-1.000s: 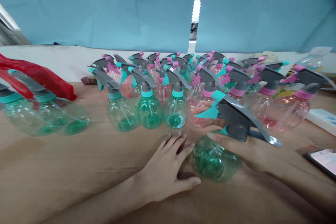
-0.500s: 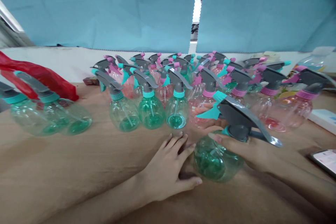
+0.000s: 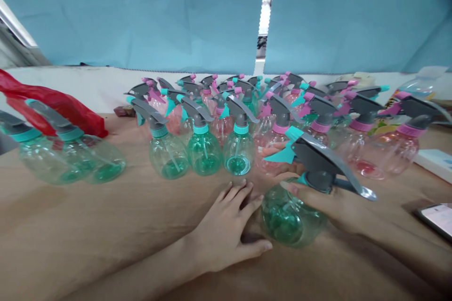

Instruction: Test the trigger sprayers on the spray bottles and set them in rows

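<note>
A green see-through spray bottle [image 3: 287,218] with a grey trigger head [image 3: 318,162] and teal nozzle stands tilted on the wooden table [image 3: 106,225]. My right hand [image 3: 332,202] is wrapped round its neck and shoulder. Just left of the bottle's base, my left hand [image 3: 226,228] lies on the table with fingers stretched out and apart, thumb near the base. Behind them stand three green spray bottles [image 3: 204,148] in a row.
Several pink and green spray bottles [image 3: 356,127] crowd the back of the table. Two green bottles [image 3: 70,160] stand at far left beside a red plastic bag [image 3: 60,108]. A phone [image 3: 438,218] and a white box [image 3: 436,162] lie at right. Blue curtains hang behind.
The view has shifted slightly. The held bottle has tipped a little more. Both hands stay in nearly the same place.
</note>
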A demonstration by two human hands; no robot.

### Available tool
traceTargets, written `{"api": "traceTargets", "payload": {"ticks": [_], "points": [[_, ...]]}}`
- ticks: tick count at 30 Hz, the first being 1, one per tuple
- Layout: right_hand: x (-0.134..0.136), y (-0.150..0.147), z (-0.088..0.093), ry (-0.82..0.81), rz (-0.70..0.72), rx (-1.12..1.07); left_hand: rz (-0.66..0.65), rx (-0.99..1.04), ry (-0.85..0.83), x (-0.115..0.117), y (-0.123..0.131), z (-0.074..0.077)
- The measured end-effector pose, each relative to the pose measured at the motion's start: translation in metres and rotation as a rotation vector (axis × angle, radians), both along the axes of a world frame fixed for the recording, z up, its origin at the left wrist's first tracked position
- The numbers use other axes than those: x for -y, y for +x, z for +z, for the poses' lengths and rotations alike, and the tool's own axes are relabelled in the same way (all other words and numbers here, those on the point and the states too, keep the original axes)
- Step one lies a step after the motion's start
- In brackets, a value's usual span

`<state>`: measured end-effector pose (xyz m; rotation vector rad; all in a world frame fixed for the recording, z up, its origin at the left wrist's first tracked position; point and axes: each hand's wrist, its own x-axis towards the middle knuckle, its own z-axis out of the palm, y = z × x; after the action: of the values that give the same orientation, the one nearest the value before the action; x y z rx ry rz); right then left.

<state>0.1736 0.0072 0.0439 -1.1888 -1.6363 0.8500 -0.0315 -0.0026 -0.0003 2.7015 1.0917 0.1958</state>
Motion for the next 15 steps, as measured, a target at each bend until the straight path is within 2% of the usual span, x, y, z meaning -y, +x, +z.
{"api": "traceTargets", "payload": {"ticks": [6,10,15], "points": [[0.001,0.005,-0.004,-0.031,0.001,0.055,0.004,0.027,0.001,0.000,0.000,0.001],[-0.001,0.002,0.000,-0.041,-0.038,0.106,0.005,0.015,0.004,0.000,0.001,0.000],[0.001,-0.004,0.017,-0.174,0.136,0.019,0.006,0.002,0.006,0.001,0.001,0.001]]}}
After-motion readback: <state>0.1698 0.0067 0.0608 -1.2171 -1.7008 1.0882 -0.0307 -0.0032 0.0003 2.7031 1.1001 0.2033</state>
